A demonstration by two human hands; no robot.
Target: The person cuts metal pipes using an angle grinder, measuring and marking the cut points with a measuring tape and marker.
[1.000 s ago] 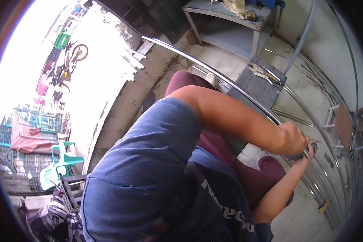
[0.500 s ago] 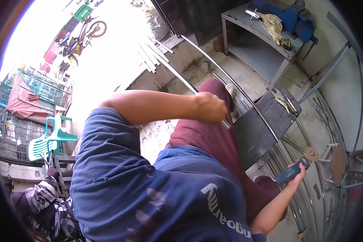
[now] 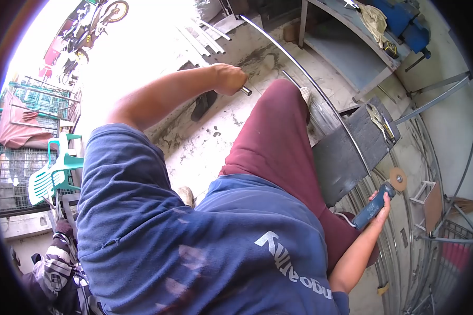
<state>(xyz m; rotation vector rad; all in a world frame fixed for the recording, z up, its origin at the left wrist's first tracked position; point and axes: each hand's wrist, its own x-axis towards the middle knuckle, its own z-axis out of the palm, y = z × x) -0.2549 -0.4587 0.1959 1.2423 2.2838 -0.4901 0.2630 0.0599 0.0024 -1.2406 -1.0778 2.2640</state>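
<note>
My left hand is closed in a fist around a metal tube. The tube's cut end pokes out just past the fist, over the floor to the left of my raised knee; the far part is lost in glare. At lower right, my right hand grips the body of a blue angle grinder, whose tan disc points away from me. Between the hands, a long metal tube lies across a dark board. Locking pliers rest on the board's far end.
A metal table carries a blue vise, a cloth and a tape measure. Cut tubes lie on the floor ahead. Long rods run along the right. A green plastic chair stands left, a small stool right.
My left hand has moved up and left with the tube, whose end has gone from over my thigh to over the floor. The grinder stays in my right hand; the view has shifted.
</note>
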